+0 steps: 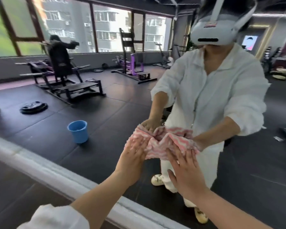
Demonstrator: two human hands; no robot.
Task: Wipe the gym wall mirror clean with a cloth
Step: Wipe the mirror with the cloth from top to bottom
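While both hands press flat on it, the cloth (pixel 162 144) sits bunched up against the mirror (pixel 106 100), low down on the glass and a little above the grey ledge (pixel 45 167) at the mirror's bottom edge. The left hand (pixel 134 156) lies on the left part of the cloth with its fingers straight. The right hand (pixel 185 169) lies on the right part, fingers spread and straight too. The hands are near each other, side by side, and not gripping anything.

The cloth is pink and white and looks soft, floppy and light. It folds up in the middle where the hands push it together. I think it would slide easily on the smooth glass, so pushing with flat palms should work well. To lift it, pinching a folded edge would be best.

In the mirror you can see a blue bucket (pixel 78 131) left of the cloth, on the dark floor
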